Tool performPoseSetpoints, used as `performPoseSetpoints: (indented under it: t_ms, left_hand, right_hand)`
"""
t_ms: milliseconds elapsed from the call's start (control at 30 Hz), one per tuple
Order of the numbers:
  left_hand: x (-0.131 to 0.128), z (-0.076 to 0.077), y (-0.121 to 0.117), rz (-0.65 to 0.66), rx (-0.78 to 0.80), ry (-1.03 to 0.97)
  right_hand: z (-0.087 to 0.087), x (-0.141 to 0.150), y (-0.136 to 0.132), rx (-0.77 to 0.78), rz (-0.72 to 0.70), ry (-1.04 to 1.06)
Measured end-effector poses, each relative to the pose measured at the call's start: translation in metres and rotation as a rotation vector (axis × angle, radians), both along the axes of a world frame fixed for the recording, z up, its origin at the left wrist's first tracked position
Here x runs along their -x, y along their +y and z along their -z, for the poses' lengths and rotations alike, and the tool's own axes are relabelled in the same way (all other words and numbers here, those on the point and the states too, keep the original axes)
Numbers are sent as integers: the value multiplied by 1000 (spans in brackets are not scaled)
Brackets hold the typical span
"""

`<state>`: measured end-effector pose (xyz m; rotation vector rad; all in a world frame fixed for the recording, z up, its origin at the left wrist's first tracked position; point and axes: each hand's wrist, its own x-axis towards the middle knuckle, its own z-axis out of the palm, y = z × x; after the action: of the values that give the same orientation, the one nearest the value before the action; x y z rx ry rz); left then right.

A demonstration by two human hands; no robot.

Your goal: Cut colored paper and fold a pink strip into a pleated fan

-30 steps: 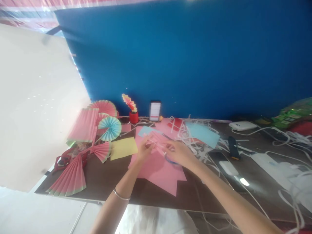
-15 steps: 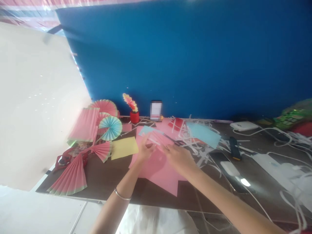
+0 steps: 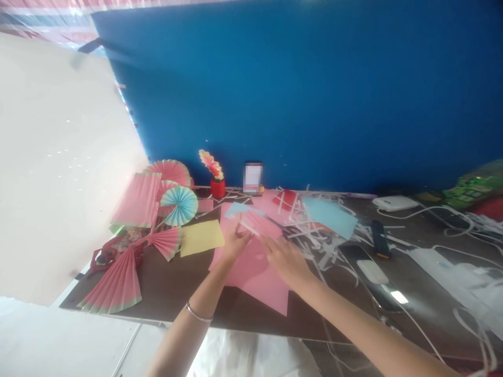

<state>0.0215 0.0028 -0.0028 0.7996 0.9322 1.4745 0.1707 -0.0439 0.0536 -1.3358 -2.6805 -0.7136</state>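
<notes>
My left hand [image 3: 237, 245] is closed at the left edge of a piece of pink paper [image 3: 267, 226], thumb and fingers pinching it. A narrow white strip [image 3: 249, 226] lies across this paper, just beyond my fingertips. My right hand [image 3: 286, 260] rests with fingers stretched out and nearly flat, its fingertips touching the paper near the strip's lower end. Larger pink sheets [image 3: 257, 290] lie under both hands. A thin dark object [image 3: 274, 221] shows above my right hand; its kind is not clear.
Yellow paper [image 3: 202, 237] and folded paper fans [image 3: 113, 285] lie left. Blue paper [image 3: 330, 215] and white paper strips [image 3: 310, 230] lie right. A red pot [image 3: 217, 188] and a propped phone [image 3: 252, 178] stand behind. A dark phone [image 3: 371, 277], a power bank and cables sit right.
A blue loop beside my right hand has gone from view. My right hand has turned from a bent-finger grip to flat, stretched fingers. My left hand stays at the paper's left edge.
</notes>
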Motion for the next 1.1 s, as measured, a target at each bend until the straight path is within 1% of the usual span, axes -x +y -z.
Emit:
performPoseSetpoints:
  t_ms: [100,167,233,300,533,733,900,1000,1100]
  left_hand:
    - [0,0,0,60,-60,-15]
    - [0,0,0,82,-58,-66]
    - [0,0,0,65,-37,-97]
    - [0,-1,0,38,-25,-87]
    - [-3,-4,-3,-9,-54,-61]
    - [-3,-5,-5,-25,-62,-106]
    - [-4,-5,-4,-40,-51,-113]
    - [-4,-4,-3,-53,-36,-112]
    - [-4,-4,-4,-56,-50,-116]
  right_hand:
    - [3,-1,2,13,2,3]
    - [5,-1,2,24,6,12]
    - [6,-2,3,22,5,29]
    - [7,-2,3,0,-5,31]
    - [16,-4,4,-154,-68,41]
    - [21,-6,6,-191,-101,78]
    - [23,-7,6,-231,-109,62]
    - [24,-6,7,-208,-105,80]
    - [25,-5,9,-134,-100,135]
